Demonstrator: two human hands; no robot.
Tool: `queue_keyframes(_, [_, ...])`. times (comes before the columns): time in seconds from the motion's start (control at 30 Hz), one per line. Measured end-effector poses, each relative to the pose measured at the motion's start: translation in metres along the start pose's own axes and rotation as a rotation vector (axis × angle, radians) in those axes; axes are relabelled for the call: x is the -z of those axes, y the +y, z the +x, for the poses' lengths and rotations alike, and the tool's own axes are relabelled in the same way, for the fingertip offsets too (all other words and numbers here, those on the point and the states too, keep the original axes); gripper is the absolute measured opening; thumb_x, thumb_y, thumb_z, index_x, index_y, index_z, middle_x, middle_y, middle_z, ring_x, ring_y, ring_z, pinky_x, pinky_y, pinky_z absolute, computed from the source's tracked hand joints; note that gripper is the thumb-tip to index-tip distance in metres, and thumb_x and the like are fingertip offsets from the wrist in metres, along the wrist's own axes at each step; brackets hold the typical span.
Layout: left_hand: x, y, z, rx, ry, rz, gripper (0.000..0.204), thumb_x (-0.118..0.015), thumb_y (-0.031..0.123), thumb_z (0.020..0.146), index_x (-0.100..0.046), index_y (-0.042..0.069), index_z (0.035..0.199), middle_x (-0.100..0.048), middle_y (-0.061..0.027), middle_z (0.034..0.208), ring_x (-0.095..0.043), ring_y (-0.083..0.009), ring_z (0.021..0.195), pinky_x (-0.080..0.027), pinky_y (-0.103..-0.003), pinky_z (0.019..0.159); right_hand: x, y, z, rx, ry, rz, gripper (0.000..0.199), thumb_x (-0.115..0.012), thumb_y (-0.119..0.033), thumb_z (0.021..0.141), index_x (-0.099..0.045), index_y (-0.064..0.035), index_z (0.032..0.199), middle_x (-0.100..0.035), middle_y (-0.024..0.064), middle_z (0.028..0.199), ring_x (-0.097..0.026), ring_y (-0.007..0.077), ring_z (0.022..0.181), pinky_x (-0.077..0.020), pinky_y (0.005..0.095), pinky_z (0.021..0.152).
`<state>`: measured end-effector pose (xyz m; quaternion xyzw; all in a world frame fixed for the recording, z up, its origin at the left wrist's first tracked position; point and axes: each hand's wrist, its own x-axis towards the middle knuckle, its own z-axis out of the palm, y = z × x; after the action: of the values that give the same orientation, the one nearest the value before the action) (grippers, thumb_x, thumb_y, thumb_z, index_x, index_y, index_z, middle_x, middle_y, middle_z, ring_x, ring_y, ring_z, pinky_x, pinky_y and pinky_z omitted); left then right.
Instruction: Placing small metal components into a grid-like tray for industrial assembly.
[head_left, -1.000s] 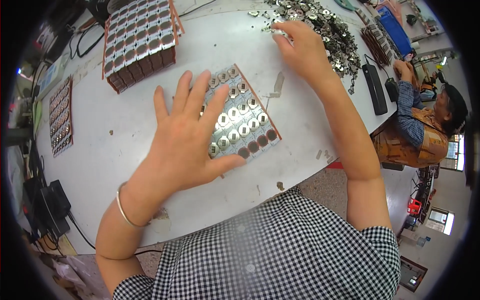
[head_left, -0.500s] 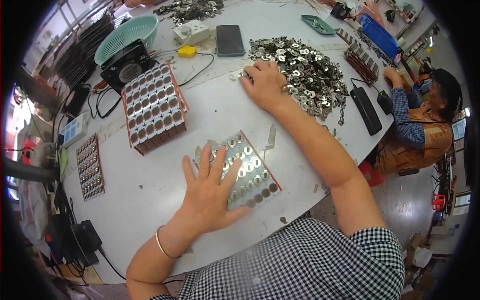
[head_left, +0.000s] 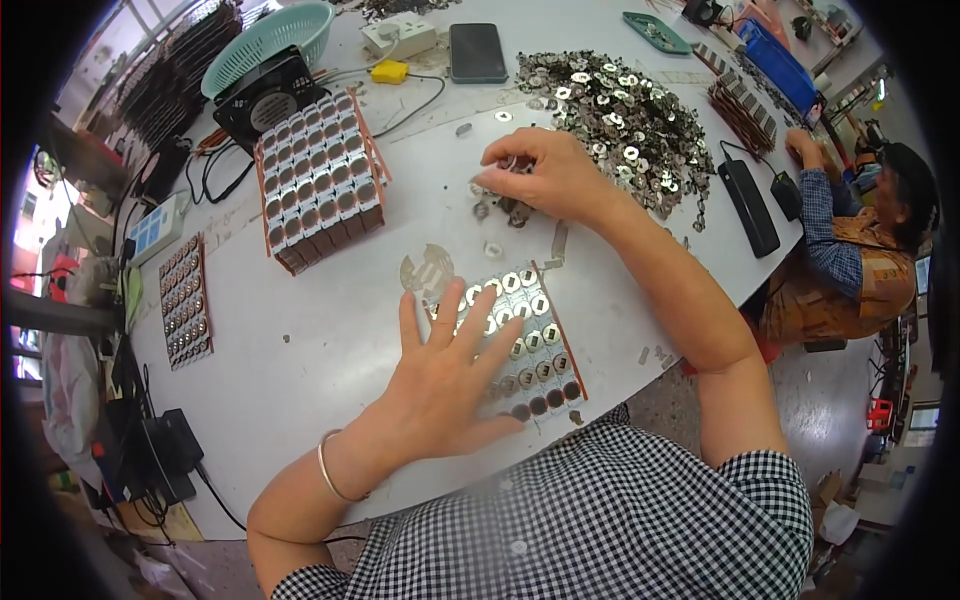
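Note:
My left hand [head_left: 440,375] lies with fingers spread over a flat panel [head_left: 527,358] with red edges. Rows of shiny metal discs sit on it; the row nearest me shows dark round spots instead. Part of the panel is hidden under that hand. Farther off, my right hand [head_left: 560,178] curls its thumb and fingers around a few small metal discs [head_left: 516,212], some showing below the fingers. Single discs [head_left: 492,249] lie loose on the table nearby. Just right of this hand spreads a large pile of metal discs [head_left: 640,125].
Stacked panels [head_left: 320,165] form a block left of centre, with a black fan [head_left: 270,105] and a green basket [head_left: 305,35] behind. Another panel [head_left: 186,300] lies far left. A phone [head_left: 478,52] and a black adapter [head_left: 748,205] rest beyond. A co-worker [head_left: 840,240] sits right.
My right hand has drawn back from the pile's left edge toward the panel, and loose discs now lie around it. My left hand stays spread on the panel. The view has shifted slightly.

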<state>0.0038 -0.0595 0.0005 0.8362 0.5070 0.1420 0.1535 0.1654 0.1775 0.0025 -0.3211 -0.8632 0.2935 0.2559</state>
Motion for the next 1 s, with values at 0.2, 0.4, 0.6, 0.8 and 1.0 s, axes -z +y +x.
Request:
queue_keyframes(0.2, [0.002, 0.003, 0.003, -0.013, -0.026, -0.013, 0.096, -0.086, 0.05, 0.069, -0.05, 0.01, 0.148, -0.038, -0.0264, 0.155, -0.029, -0.0525, 0.146, -0.02, -0.081, 0.108, 0.021, -0.01, 0.0, -0.124, 0.179, 0.291, 0.03, -0.07, -0.03, 0.098, -0.077, -0.001, 0.097, -0.065, -0.0046, 0.076, -0.057, 0.0043, 0.073, -0.0473, 0.0236, 0.067])
queue_keyframes(0.4, [0.005, 0.013, -0.003, -0.008, -0.075, -0.04, 0.098, -0.088, 0.048, 0.068, -0.049, 0.01, 0.149, -0.038, -0.0263, 0.155, -0.03, -0.0526, 0.146, -0.022, -0.081, 0.107, 0.03, -0.011, -0.023, -0.314, -0.087, -0.047, 0.023, -0.071, -0.027, 0.095, -0.078, -0.006, 0.102, -0.065, 0.0, 0.073, -0.057, 0.0069, 0.067, -0.0483, 0.0255, 0.063])
queue_keyframes(0.6, [0.004, 0.014, -0.004, -0.018, -0.117, -0.027, 0.1, -0.082, 0.057, 0.072, -0.046, 0.009, 0.152, -0.033, -0.0285, 0.159, -0.025, -0.0546, 0.148, -0.018, -0.078, 0.11, 0.022, 0.002, -0.064, 0.045, 0.035, -0.208, 0.02, -0.073, -0.014, 0.09, -0.076, -0.0061, 0.108, -0.07, 0.0086, 0.092, -0.062, 0.0186, 0.07, -0.0508, 0.0296, 0.066])
queue_keyframes(0.8, [0.0, 0.013, -0.004, -0.03, -0.105, -0.012, 0.1, -0.082, 0.057, 0.072, -0.046, 0.009, 0.152, -0.034, -0.0282, 0.159, -0.025, -0.0542, 0.148, -0.019, -0.078, 0.11, -0.008, -0.008, -0.088, 0.143, -0.039, -0.134, 0.023, -0.075, -0.008, 0.086, -0.072, -0.0041, 0.109, -0.067, 0.0085, 0.089, -0.062, 0.0193, 0.071, -0.0511, 0.0304, 0.066])
queue_keyframes(1.0, [0.003, 0.011, -0.004, -0.046, -0.096, 0.017, 0.104, -0.081, 0.06, 0.071, -0.045, 0.006, 0.153, -0.035, -0.028, 0.159, -0.027, -0.0505, 0.15, -0.018, -0.075, 0.113, 0.007, -0.019, -0.096, -0.015, -0.116, -0.028, 0.023, -0.075, -0.007, 0.084, -0.07, -0.0026, 0.106, -0.064, 0.0026, 0.082, -0.052, 0.0087, 0.067, -0.0454, 0.0245, 0.061])
